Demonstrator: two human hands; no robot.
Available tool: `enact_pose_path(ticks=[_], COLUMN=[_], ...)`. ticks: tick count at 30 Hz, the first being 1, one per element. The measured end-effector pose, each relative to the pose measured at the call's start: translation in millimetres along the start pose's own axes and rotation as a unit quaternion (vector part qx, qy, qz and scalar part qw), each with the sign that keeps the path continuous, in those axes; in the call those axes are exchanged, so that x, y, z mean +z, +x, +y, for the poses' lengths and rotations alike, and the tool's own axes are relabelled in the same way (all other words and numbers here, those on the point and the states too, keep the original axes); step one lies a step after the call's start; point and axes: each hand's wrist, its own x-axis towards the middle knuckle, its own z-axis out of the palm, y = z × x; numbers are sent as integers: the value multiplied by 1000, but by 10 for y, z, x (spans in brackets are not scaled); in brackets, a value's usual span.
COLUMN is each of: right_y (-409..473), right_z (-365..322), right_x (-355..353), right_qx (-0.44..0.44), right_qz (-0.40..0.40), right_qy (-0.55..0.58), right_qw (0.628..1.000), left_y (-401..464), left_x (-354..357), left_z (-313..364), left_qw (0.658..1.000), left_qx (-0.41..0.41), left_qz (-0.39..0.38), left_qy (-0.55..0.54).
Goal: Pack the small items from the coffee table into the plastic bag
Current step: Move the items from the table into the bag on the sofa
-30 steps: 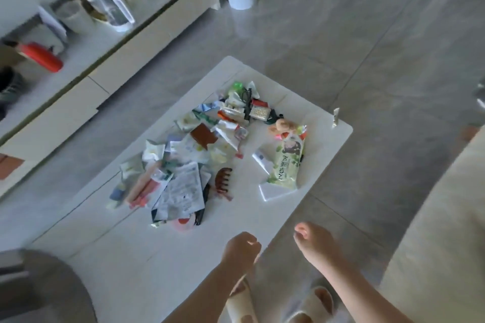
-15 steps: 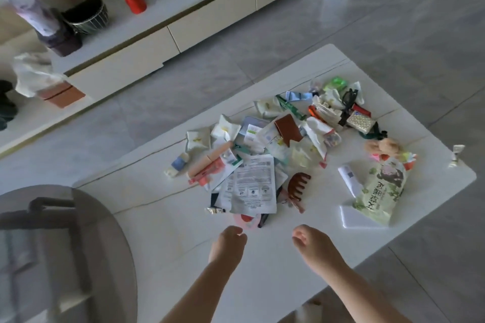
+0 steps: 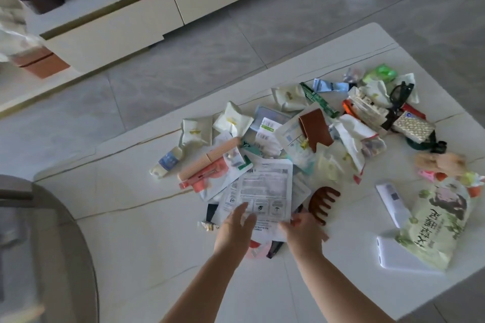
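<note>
From the head view, looking down, both hands are over the near edge of the pile on the white coffee table (image 3: 131, 231). The left hand (image 3: 235, 228) lies with fingers straight and spread flat on a printed white sachet (image 3: 262, 191). The right hand (image 3: 305, 231) is at the sachet's near right corner, fingers bent; whether it pinches the corner I cannot tell.

Taking that sachet as the marker: just right of it lies a brown hair claw (image 3: 322, 200), close to the right hand. Left of it sit a pink ribbed tube (image 3: 210, 158) and a small blue-labelled tube (image 3: 168, 161). Beyond it a brown leather holder (image 3: 316, 130) rests on the heap of small packets (image 3: 288, 134), and farther off to the right lie black glasses (image 3: 400, 92) and a woven gold pouch (image 3: 413, 127). Well to the right lies a green-printed snack bag (image 3: 435, 223), partly over a white phone case (image 3: 399, 257), with a white tube (image 3: 391, 200) beside it.

Far beyond the table stands a low white cabinet (image 3: 118, 23).
</note>
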Motion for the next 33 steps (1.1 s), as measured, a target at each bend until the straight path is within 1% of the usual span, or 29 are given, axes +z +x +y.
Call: enact_pose_path(ticks=[2,4,6,7,9,12,15,18,19,20,21,22,23,24,25,26,30,33], right_y=[-91,-229,-333,-382,-488,-632,-693,-678,-657,-610,-545,-449,-356,-261,-169,-96,121,142], right_z=[-89,-221,-331,-380,-481,-565,-557,-510,-495,-471,-433,-381,-331,-277,-229,-202,-223,-212], right_x=[0,-28,-46,-42,-18,46,131,229,244,248,243,234,219,213,225,262,478,528], right_qx=[-60,-125,-179,-191,-189,-136,-130,-115,-95,-72,-52,-39,-34,-35,-26,-12,50,34], right_qz=[-9,-40,-70,-92,-152,-246,-310,-359,-357,-338,-291,-218,-139,-85,-55,-43,-7,5], right_qy=[40,63,50,39,58,122,136,123,129,151,167,160,130,94,71,69,122,116], right_qw=[997,989,980,976,968,952,932,918,920,926,940,962,981,991,996,997,991,993], left_y=[-22,-79,-134,-161,-210,-241,-212,-151,-138,-134,-126,-117,-103,-77,-42,-4,141,159], left_x=[21,-22,-104,-153,-267,-438,-548,-561,-560,-566,-576,-587,-598,-605,-610,-611,-567,-544], left_z=[63,159,238,270,315,316,205,71,27,-18,-61,-112,-168,-226,-290,-354,-587,-685], left_qw=[999,994,982,975,966,962,953,955,951,945,938,932,926,922,920,921,927,922], left_qx=[-4,-17,-28,-30,-31,-58,-99,-127,-133,-134,-134,-134,-135,-138,-143,-146,-143,-139], left_qz=[-19,-32,-38,-40,-36,4,28,79,94,100,98,92,87,84,86,91,100,95], left_qy=[-40,-104,-183,-216,-255,-267,-286,-255,-263,-283,-304,-325,-342,-352,-355,-349,-333,-350])
